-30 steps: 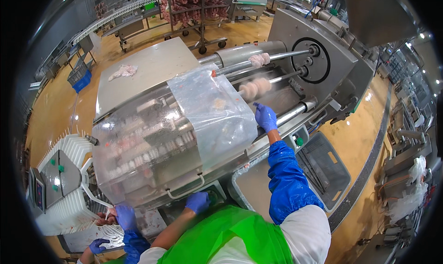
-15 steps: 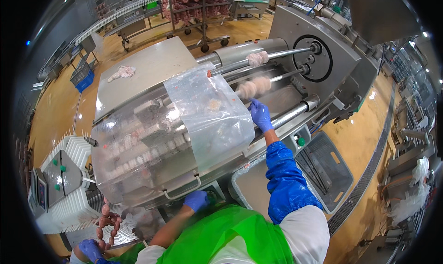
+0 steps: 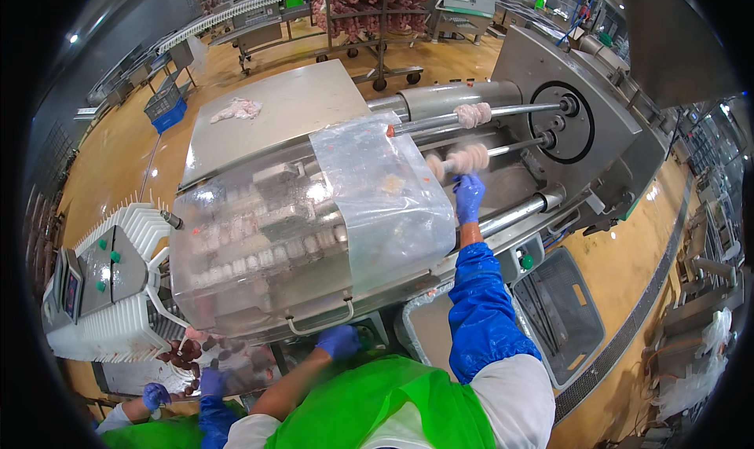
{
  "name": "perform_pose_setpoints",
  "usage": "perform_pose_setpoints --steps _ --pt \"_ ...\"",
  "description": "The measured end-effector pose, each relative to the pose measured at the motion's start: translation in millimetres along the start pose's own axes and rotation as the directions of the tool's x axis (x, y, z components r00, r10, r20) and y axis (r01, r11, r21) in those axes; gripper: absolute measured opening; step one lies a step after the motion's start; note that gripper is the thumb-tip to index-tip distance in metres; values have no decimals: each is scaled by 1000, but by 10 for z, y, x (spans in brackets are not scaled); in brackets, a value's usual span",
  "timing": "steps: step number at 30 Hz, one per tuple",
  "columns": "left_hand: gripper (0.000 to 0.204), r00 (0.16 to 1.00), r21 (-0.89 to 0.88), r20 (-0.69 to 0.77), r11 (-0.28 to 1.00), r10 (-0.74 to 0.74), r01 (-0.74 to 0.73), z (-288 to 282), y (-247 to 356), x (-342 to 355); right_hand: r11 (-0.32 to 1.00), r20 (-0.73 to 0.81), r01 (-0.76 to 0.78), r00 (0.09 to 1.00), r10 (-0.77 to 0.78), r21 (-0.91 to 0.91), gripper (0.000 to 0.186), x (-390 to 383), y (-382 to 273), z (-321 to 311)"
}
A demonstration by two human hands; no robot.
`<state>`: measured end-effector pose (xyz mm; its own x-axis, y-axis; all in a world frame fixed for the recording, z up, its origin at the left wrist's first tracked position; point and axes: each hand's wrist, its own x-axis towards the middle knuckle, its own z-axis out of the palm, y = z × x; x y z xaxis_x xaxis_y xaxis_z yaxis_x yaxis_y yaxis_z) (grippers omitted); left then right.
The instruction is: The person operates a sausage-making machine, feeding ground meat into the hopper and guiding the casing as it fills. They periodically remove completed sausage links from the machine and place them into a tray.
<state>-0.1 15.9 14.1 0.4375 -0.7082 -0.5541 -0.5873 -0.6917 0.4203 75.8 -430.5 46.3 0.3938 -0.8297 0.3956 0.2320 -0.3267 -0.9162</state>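
My right hand (image 3: 469, 197), in a blue glove under a blue sleeve, reaches into the open part of a steel sausage machine (image 3: 503, 72). Its fingers are bent together right below the pale gathered sausage casing (image 3: 470, 160) on the lower metal tube (image 3: 510, 148); what they pinch, if anything, is hidden. More casing (image 3: 473, 115) sits bunched on the upper tube (image 3: 530, 111). Down at the machine's front, my left hand (image 3: 339, 340), also gloved and a little blurred, rests by a small control box (image 3: 367, 335); its fingers do not show clearly.
A clear cover (image 3: 236, 292) with a plastic sheet (image 3: 385, 213) closes the machine's left part. Casing (image 3: 237, 109) lies on its steel top. Grey crates (image 3: 561, 307) stand right. Lower left, a co-worker's gloved hands (image 3: 156, 395) are near linked sausages (image 3: 184, 355), beside a white hook conveyor (image 3: 102, 335).
The view has shifted, so the machine appears farther right and lower. The casing on the lower tube now shows as two separate bunches. The co-worker's second hand has come into view.
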Motion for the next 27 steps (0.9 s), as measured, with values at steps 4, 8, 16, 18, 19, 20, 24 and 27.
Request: perform_pose_setpoints --steps 4,8,16,18,19,20,24,27 --pt "27 998 -56 42 997 50 -47 -45 22 24 994 388 -108 917 93 18 16 45 94 -59" --pt "30 994 33 113 999 5 -9 -29 -19 69 786 133 453 888 -440 -421 16 149 58 -175" --pt "27 993 -13 114 999 -32 34 -42 10 41 992 -22 -116 993 117 45 17 252 20 -217" --pt "27 993 -37 112 999 -36 40 -14 2 47 990 88 -132 988 127 56 19 355 53 -329" --pt "26 998 -74 59 997 2 2 21 -24 56 992 82 -99 992 93 72 20 365 86 -366" --pt "27 999 -97 -12 994 49 -50 58 -63 86 993 193 -112 974 116 -32 21 369 106 -422" --pt "29 983 -339 -183 937 24 -86 359 -264 182 838 418 -515 812 407 183 32 19 139 -511" --pt "23 941 1 -309 989 139 -146 496 -278 199 974 432 -124 881 196 -190 31 -260 61 -552"
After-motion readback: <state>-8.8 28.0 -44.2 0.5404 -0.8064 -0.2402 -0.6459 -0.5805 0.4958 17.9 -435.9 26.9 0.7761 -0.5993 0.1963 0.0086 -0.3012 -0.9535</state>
